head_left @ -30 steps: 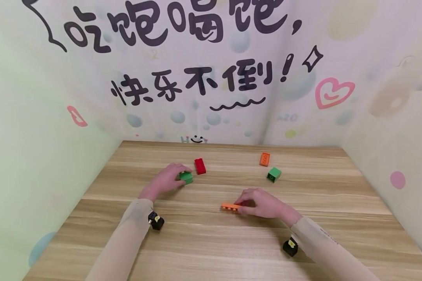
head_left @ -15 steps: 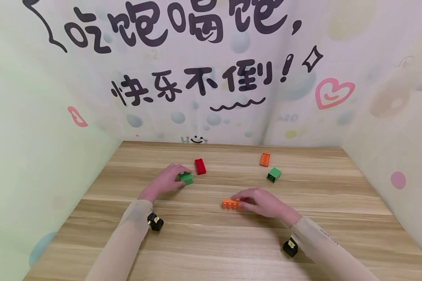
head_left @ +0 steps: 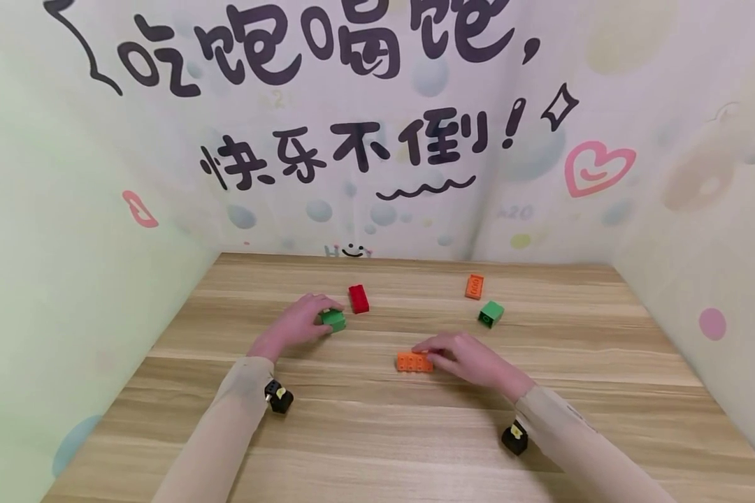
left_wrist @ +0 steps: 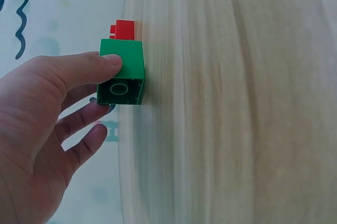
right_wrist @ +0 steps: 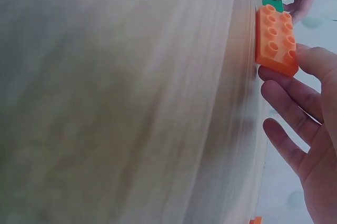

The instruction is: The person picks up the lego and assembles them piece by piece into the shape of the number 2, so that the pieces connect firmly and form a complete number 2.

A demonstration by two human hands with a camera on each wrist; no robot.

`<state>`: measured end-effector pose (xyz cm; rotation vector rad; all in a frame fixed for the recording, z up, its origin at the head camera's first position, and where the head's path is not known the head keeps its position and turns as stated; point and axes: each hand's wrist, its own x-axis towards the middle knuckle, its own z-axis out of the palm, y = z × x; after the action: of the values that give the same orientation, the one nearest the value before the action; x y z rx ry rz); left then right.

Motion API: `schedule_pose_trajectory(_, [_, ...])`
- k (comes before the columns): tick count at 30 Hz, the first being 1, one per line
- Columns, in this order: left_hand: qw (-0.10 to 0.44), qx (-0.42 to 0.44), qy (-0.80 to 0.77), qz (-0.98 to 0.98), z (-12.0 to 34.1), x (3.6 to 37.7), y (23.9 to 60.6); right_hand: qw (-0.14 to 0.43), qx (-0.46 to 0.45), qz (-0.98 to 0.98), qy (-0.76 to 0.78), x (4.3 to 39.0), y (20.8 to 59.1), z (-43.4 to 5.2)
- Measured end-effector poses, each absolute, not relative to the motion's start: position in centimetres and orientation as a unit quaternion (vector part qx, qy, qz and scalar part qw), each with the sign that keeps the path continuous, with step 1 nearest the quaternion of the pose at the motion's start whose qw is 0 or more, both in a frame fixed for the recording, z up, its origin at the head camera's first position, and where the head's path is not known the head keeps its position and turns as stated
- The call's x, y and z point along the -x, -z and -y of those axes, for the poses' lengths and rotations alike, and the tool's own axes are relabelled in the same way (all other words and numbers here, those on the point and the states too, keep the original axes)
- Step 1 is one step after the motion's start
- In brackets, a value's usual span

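In the head view, my left hand (head_left: 298,320) pinches a green toy building brick (head_left: 334,321) at the left of the table. The left wrist view shows the thumb lying on the face of this green brick (left_wrist: 131,58), whose hollow underside faces that camera. My right hand (head_left: 468,358) pinches one end of an orange studded brick (head_left: 412,362) near the middle, thumb and forefinger at its right end. From the right wrist, the orange brick (right_wrist: 275,37) shows its two rows of studs, and the other fingers are spread below it.
Just beyond the left hand lies a red brick (head_left: 358,298). Farther back on the right are another orange brick (head_left: 475,286), underside showing, and a second green brick (head_left: 491,314) on its side. A printed cloth wall (head_left: 415,230) borders the wooden table (head_left: 377,447).
The orange brick in my right hand has tipped, so its studded face now shows more fully to the head camera. The right hand has shifted slightly; the left hand stays put.
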<state>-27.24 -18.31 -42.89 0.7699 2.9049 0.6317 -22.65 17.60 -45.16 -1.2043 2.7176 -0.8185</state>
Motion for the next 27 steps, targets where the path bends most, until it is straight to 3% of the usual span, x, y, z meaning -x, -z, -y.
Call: schedule_pose_trajectory(27, [0.048,-0.241,-0.209,-0.946,18.31,27.53,43.20,0.084,0.361,-0.888,0.272,23.43,45.87,-17.76])
